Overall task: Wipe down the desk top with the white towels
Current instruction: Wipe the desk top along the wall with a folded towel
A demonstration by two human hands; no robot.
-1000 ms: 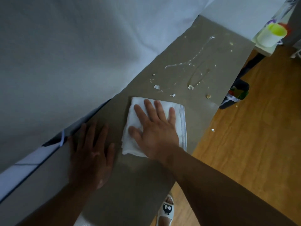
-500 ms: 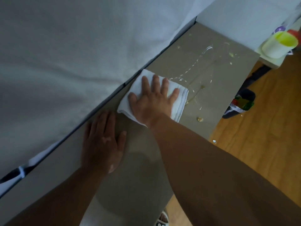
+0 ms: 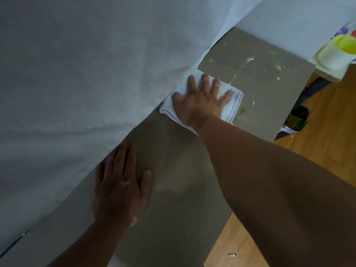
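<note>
Home bedroom, white bedding [image 3: 77,74] against grey desk [image 3: 173,189], wood-plank floor [image 3: 327,122], small waste bin [image 3: 297,116]

Head-worn view, steeply down, close over desk top [image 3: 173,189]

The worktop [image 3: 183,189] runs from near left to far right, with a bed sheet [image 3: 86,74] overhanging its left side and the floor [image 3: 325,151] along its right edge. The left grip [image 3: 121,187] lies flat on the worktop's near part, just beside the sheet. Farther along, the towel [image 3: 234,105] lies on the worktop against the sheet, with the right grip [image 3: 200,101] flat on top of it. Beyond the towel, spilled streaks [image 3: 244,68] lie on the worktop. A bin [image 3: 297,118] stands on the floor past the right edge.
</note>
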